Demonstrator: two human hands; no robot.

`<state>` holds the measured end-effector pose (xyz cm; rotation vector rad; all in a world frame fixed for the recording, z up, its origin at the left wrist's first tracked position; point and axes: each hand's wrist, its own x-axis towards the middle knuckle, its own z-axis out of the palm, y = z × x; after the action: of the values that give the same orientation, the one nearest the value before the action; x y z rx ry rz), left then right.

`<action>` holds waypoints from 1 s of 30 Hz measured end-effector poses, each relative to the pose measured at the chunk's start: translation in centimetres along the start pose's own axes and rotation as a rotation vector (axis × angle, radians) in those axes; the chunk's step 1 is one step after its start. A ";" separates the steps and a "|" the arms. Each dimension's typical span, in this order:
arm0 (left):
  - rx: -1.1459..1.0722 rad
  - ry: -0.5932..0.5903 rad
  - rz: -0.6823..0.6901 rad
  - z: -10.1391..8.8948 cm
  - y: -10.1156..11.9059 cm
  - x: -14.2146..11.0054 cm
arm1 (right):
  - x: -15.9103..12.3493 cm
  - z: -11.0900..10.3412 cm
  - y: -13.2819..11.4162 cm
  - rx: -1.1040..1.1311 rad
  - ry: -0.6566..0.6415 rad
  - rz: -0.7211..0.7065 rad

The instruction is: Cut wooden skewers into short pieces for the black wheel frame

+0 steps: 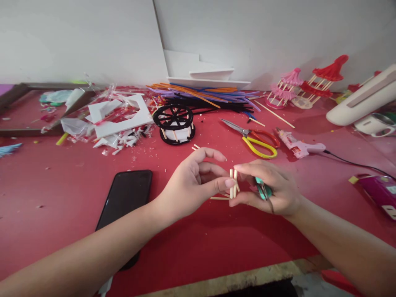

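Between my two hands, a few short wooden sticks [231, 189] stand side by side. My left hand [193, 181] has its thumb pressed against them, its other fingers curled behind. My right hand [275, 183] frames the same sticks, index fingertip at their upper ends and thumb at the lower ends. Tucked in the right palm is a small teal-handled tool [262, 189], whose working end is hidden. More thin sticks [220, 198] lie on the table just below the fingers. Beyond the left hand stands a round black frame [173, 117], two rings joined by upright sticks.
Yellow-and-red-handled scissors [260, 142] and a corded pink glue gun [298, 144] lie to the right. A black phone [126, 198] rests at left. White foam scraps [123, 117], pipe cleaners [204, 97] and small pink and red carousel-like models [324, 78] line the back.
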<state>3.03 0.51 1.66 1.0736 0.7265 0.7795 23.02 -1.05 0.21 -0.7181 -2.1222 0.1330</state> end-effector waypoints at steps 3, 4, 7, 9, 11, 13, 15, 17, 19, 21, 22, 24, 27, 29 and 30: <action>-0.062 -0.034 0.010 -0.3 -0.5 0.0 | 0.2 0.1 -0.1 -0.019 -0.018 -0.015; -0.080 -0.042 0.010 -0.4 -0.6 0.0 | 0.2 0.2 -0.2 -0.022 -0.025 -0.015; -0.115 -0.056 0.020 -0.6 -0.7 -0.2 | 0.3 0.3 -0.2 -0.039 -0.044 -0.016; -0.128 -0.063 0.027 -0.7 -0.7 -0.3 | 0.2 0.3 -0.3 -0.053 -0.047 -0.020; -0.138 -0.063 0.031 -0.7 -0.7 -0.4 | 0.2 0.4 -0.3 -0.055 -0.048 -0.019; -0.144 -0.062 0.031 -0.6 -0.8 -0.4 | 0.2 0.4 -0.4 -0.055 -0.052 -0.010; -0.147 -0.058 0.034 -0.6 -0.8 -0.3 | 0.2 0.4 -0.4 -0.060 -0.059 0.002; -0.147 -0.053 0.038 -0.6 -0.9 -0.3 | 0.2 0.3 -0.4 -0.064 -0.065 0.005; -0.149 -0.055 0.044 -0.6 -0.9 -0.3 | 0.2 0.2 -0.5 -0.067 -0.064 -0.006; -0.149 -0.059 0.042 -0.6 -0.9 -0.3 | 0.2 0.2 -0.5 -0.070 -0.066 -0.019; -0.149 -0.059 0.041 -0.5 -0.9 -0.3 | 0.2 0.1 -0.5 -0.068 -0.067 -0.023; -0.146 -0.056 0.038 -0.5 -0.9 -0.4 | 0.2 0.1 -0.5 -0.060 -0.068 -0.023; -0.135 -0.038 0.045 -0.4 -0.9 -0.5 | 0.2 0.1 -0.4 -0.045 -0.071 -0.021; -0.123 -0.021 0.047 -0.4 -0.9 -0.5 | 0.2 0.1 -0.4 -0.047 -0.080 -0.020; -0.116 -0.015 0.046 -0.3 -0.9 -0.6 | 0.2 0.1 -0.4 -0.050 -0.081 -0.024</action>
<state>2.62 -0.03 0.80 0.9929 0.6377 0.8426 22.72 -1.24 0.45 -0.7275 -2.2173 0.0978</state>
